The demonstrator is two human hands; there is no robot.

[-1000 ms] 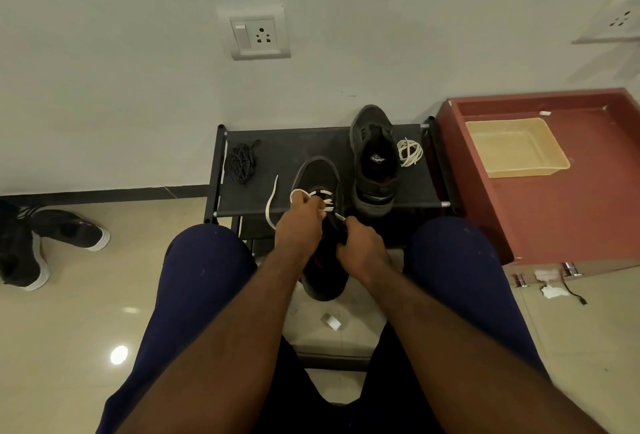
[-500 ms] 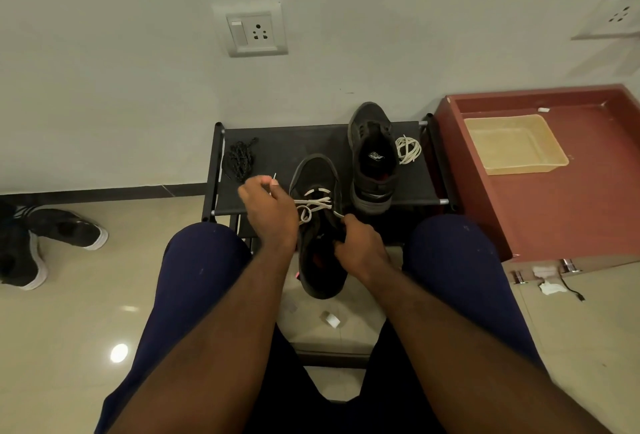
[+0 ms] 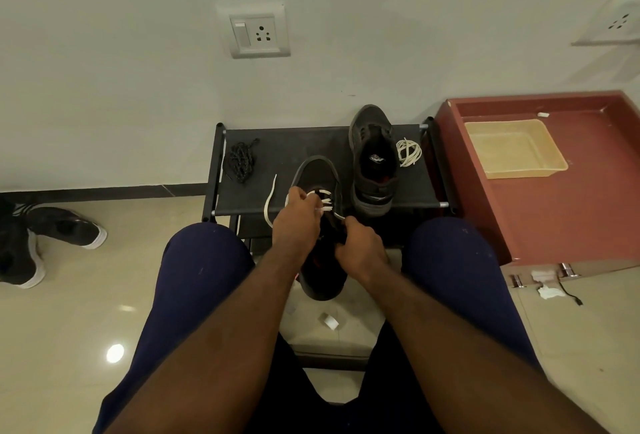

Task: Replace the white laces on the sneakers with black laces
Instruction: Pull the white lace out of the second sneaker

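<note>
White lace (image 3: 323, 200), item in work: three or four crossings remain on the held sneaker (image 3: 317, 174), with one free end trailing just left of the left hand (image 3: 294, 226). That grip is pressed together, pinching the lace at the upper eyelets. Half a second ago the same hand was drawn out to the left with lace in tow; it is now back at the eyelets. We judge one pull finished and the next crossing taken up, so unlacing is moving row by row.

Right hand (image 3: 360, 250): fingers curled round the sneaker's collar just behind the crossings, steadying it between the knees.

Second sneaker (image 3: 374, 163): beyond the right grip on the shoe rack (image 3: 287, 143), apparently lace-free. Coiled white lace (image 3: 408, 152) lies just right of it.

Black laces (image 3: 239, 160): bundled beyond and left of the left grip, well apart, untouched. We judge relacing not yet begun.

Writing: the insole label (image 3: 377, 158) in the second sneaker shows a pale mark, too small for us to read.
</note>
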